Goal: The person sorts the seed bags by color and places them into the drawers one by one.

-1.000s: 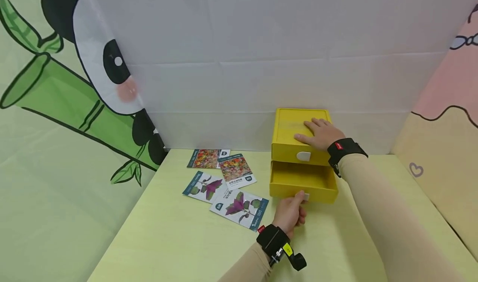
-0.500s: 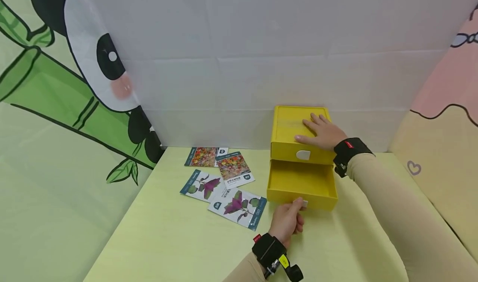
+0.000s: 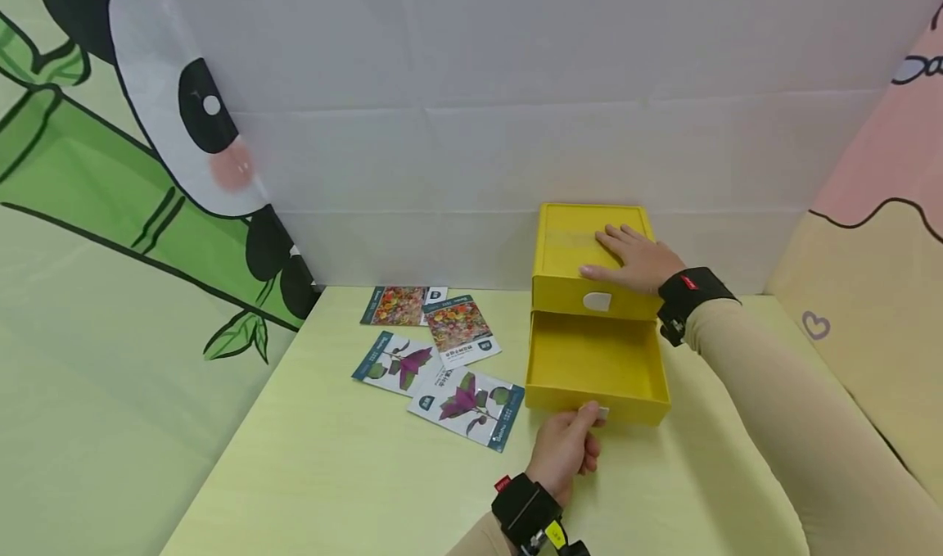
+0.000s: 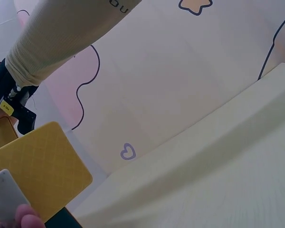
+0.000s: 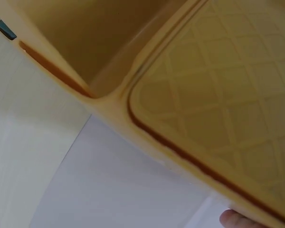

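Behind left fingers (image 3: 587,416), white drawer tab (image 3: 603,413), partly hidden

Head view downward, wrist views close, seemingly sharing yellow drawer (image 3: 597,363)

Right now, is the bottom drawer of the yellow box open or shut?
Open: the bottom drawer juts out past the top drawer, its inside showing, and fingers of the left hand grip its white tab.

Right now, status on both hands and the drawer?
Left hand pinching white handle; right hand flat atop yellow cabinet. Lower drawer open. Four packets to its left, none in front.
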`<state>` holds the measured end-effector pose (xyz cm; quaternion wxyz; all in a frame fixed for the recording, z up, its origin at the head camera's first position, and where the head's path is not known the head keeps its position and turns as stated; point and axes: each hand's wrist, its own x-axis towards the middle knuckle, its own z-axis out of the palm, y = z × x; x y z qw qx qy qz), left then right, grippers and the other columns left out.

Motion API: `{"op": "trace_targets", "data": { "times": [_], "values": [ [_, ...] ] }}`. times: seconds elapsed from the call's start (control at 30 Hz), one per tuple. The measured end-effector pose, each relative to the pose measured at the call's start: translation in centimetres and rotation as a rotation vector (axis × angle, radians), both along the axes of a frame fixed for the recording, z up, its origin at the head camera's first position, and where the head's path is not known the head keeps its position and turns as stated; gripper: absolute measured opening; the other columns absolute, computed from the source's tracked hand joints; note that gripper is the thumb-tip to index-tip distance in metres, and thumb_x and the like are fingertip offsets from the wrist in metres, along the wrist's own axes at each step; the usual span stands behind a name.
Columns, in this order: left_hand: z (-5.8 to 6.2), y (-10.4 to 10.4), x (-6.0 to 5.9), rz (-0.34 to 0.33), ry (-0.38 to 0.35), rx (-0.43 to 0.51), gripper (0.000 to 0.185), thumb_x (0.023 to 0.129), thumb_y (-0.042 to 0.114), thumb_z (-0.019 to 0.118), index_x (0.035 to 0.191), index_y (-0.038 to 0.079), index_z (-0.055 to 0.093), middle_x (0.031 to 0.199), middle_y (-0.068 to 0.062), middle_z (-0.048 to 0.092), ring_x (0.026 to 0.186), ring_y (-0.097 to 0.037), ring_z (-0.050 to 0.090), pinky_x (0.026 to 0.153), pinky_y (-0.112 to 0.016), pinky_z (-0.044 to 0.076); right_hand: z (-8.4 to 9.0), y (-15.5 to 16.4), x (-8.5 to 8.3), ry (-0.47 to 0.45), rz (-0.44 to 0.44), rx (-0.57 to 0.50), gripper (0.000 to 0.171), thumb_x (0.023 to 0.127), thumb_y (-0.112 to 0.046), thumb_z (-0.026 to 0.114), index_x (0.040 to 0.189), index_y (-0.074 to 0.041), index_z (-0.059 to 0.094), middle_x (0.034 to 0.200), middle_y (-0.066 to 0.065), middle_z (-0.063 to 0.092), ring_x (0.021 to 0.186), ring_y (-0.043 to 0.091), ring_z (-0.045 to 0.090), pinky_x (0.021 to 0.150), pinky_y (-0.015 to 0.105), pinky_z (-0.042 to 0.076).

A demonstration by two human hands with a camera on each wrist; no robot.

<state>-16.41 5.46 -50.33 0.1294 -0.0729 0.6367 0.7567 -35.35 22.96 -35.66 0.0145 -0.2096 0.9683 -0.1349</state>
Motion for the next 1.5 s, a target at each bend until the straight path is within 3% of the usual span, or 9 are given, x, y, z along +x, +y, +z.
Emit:
{"op": "trace_targets", "data": {
  "times": [0.53, 1.07, 1.23, 1.4, 1.5],
  "values": [
    [-0.1, -0.4, 0.6, -0.022, -0.018, 0.0, 0.051, 0.088, 0.049, 0.063, 0.093, -0.001, 0.07, 0.056, 0.0, 0.049, 0.045, -0.011, 0.043, 0.043, -0.022, 0.035, 0.0, -0.1, -0.3, -0.007, -0.016, 0.014, 0.092, 0.088, -0.071, 0.042, 0.154, -0.012, 0.018, 0.159, 0.015, 0.012, 0.145, 0.037, 0.006, 0.105, 0.07, 0.004],
    [-0.4, -1.2, 0.7, -0.087, 0.029, -0.069, 0.048, 0.088, 0.048, 0.064, 0.094, 0.001, 0.07, 0.058, 0.0, 0.049, 0.045, -0.011, 0.045, 0.043, -0.023, 0.034, -0.3, 0.0, -0.7, 0.006, -0.015, 0.019, 0.093, 0.087, -0.073, 0.042, 0.154, -0.012, 0.02, 0.159, 0.015, 0.014, 0.145, 0.038, 0.008, 0.105, 0.07, 0.008],
    [-1.0, -2.7, 0.7, -0.104, 0.055, -0.131, 0.04, 0.09, 0.038, 0.066, 0.095, -0.001, 0.07, 0.059, 0.0, 0.051, 0.045, -0.01, 0.046, 0.044, -0.022, 0.036, -0.2, -0.1, -0.5, 0.007, -0.02, 0.028, 0.093, 0.087, -0.073, 0.041, 0.154, -0.012, 0.019, 0.159, 0.014, 0.013, 0.145, 0.037, 0.008, 0.106, 0.069, 0.008],
    [-1.5, -5.8, 0.1, -0.108, 0.104, -0.226, 0.03, 0.093, 0.024, 0.063, 0.102, -0.004, 0.068, 0.062, -0.001, 0.054, 0.047, -0.01, 0.048, 0.047, -0.023, 0.04, 0.1, -0.2, -0.3, 0.009, -0.017, 0.022, 0.092, 0.088, -0.072, 0.042, 0.154, -0.012, 0.02, 0.159, 0.015, 0.015, 0.145, 0.037, 0.008, 0.107, 0.068, 0.009],
    [-1.7, -8.1, -0.6, -0.091, 0.176, -0.348, 0.027, 0.093, 0.022, 0.063, 0.101, -0.004, 0.068, 0.063, -0.001, 0.055, 0.049, -0.01, 0.05, 0.047, -0.023, 0.041, 0.2, -0.2, -0.2, 0.007, -0.015, 0.018, 0.092, 0.088, -0.071, 0.042, 0.154, -0.011, 0.02, 0.158, 0.016, 0.015, 0.145, 0.038, 0.008, 0.106, 0.068, 0.009]
  ]
}}
